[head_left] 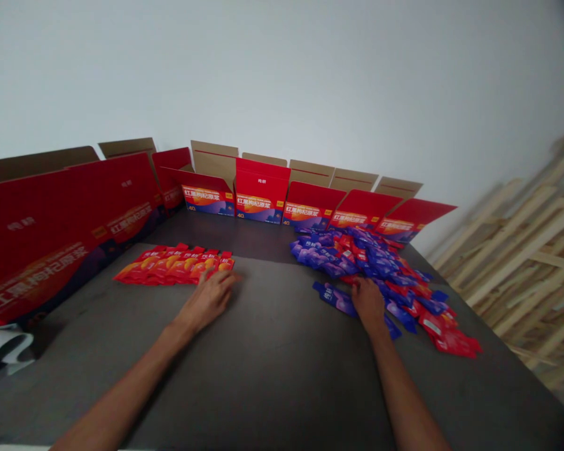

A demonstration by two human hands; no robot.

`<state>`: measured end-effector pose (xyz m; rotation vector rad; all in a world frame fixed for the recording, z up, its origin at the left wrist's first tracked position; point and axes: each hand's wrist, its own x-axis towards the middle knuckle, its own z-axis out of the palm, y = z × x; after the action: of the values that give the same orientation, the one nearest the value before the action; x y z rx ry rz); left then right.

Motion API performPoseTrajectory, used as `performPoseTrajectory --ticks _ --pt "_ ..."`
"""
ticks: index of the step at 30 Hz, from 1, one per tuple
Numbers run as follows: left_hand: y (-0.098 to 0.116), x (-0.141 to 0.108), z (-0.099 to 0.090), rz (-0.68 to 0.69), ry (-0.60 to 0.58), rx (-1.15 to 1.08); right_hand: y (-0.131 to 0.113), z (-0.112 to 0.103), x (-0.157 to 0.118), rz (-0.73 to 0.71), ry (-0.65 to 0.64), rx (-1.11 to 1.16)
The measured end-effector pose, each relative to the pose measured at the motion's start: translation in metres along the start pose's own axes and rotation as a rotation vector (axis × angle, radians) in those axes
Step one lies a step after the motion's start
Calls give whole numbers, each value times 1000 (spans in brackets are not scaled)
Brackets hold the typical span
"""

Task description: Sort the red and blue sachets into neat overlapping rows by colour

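Red-and-orange sachets (173, 266) lie in neat overlapping rows on the left of the dark table. My left hand (209, 300) rests flat with its fingers apart, the fingertips at the near edge of those rows. A loose heap of blue-purple and red sachets (371, 266) spreads across the right side. My right hand (369, 304) presses down at the heap's near edge, its fingers over a blue-purple sachet (333, 299). Whether those fingers grip that sachet, I cannot tell.
Open red cartons (263, 191) with tan flaps stand along the far table edge. A large flat red carton (61, 232) lies along the left side, with a black-and-white cloth (4, 347) beyond it. Wooden frames (521, 250) lean against the white wall at right.
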<state>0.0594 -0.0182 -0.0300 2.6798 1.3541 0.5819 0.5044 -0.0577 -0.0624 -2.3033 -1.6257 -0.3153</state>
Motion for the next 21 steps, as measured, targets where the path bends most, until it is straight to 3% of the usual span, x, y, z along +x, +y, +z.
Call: performPoseTrajectory --ticks 5,8,21 --pt "69 -6 31 307 -150 -153 5 9 7 -8 -15 -1" --pt "93 -10 41 408 -188 -186 5 11 10 -20 -18 3" --pt "99 -10 42 432 -217 -182 0 9 11 -84 22 25"
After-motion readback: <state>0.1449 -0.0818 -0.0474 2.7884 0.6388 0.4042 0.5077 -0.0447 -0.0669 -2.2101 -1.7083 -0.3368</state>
